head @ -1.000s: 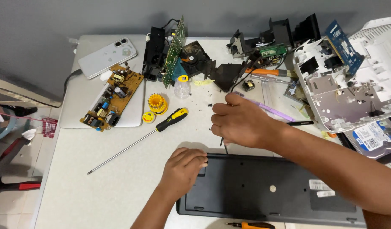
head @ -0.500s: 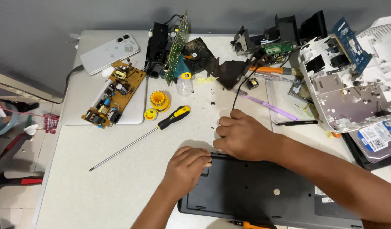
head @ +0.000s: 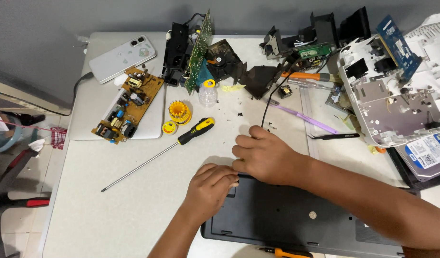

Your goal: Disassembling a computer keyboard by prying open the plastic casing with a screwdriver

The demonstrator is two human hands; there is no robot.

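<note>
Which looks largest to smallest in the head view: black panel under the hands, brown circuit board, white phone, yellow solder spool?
1. Black panel, clearly largest, though nearest the camera.
2. Brown circuit board and white phone: too alike to rank.
3. Yellow solder spool, smallest.

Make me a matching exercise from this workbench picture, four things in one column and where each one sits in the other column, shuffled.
Things:
1. long screwdriver
2. phone
3. black panel
4. brown circuit board

Places:
A. lying on the closed grey laptop
B. under the left hand and right hand
C. far left corner of the table
D. bare tabletop, left of the hands

Pairs: 1-D, 2-C, 3-B, 4-A
</note>
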